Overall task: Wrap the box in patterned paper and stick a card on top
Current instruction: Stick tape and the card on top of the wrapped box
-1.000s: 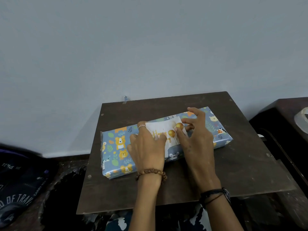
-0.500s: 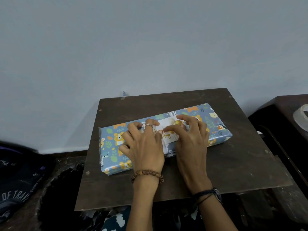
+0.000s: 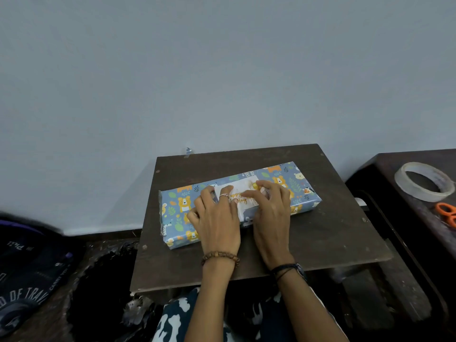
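A flat box (image 3: 299, 186) wrapped in blue paper with bears and leaves lies slanted across a dark wooden board (image 3: 320, 243). On its top sits a white card (image 3: 243, 187) with gold lettering and gold balloons. My left hand (image 3: 217, 218) lies over the card's left part, fingers spread and pressing down. My right hand (image 3: 271, 213) lies over the card's right part, fingertips pressing on it. Most of the card is hidden under both hands.
A roll of clear tape (image 3: 424, 185) and orange-handled scissors (image 3: 447, 213) lie on a dark table at the right. A dark bag with white lettering (image 3: 27, 275) sits at the lower left. A pale wall stands right behind the board.
Both hands went from holding the card's edges to lying flat over it, then slid slightly while pressing. The box stayed where it lies.
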`<action>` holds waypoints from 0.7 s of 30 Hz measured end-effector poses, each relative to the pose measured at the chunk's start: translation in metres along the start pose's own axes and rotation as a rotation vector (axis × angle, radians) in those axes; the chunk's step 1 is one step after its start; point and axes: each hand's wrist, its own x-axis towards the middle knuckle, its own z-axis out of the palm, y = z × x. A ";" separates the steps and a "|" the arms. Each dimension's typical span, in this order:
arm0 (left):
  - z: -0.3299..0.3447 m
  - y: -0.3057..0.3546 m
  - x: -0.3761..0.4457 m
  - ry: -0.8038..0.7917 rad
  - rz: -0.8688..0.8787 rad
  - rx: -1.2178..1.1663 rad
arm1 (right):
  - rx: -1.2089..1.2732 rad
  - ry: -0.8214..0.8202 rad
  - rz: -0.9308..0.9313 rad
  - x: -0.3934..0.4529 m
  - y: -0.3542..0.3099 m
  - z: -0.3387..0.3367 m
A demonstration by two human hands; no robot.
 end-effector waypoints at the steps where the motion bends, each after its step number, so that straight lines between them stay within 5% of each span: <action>1: 0.000 0.000 -0.001 0.033 0.016 -0.014 | -0.009 -0.012 0.004 0.000 0.000 -0.001; 7: -0.018 -0.010 -0.015 0.152 -0.117 -0.100 | -0.052 -0.035 0.003 -0.005 -0.001 -0.018; 13: -0.038 -0.037 -0.035 0.066 -0.588 -0.473 | 0.151 0.076 0.448 0.000 0.023 -0.049; 17: -0.033 -0.048 -0.029 0.054 -0.552 -0.646 | 0.434 0.004 0.685 0.002 0.033 -0.060; 21: -0.023 -0.058 -0.008 0.106 -0.487 -0.676 | 0.485 -0.002 0.652 0.005 0.042 -0.056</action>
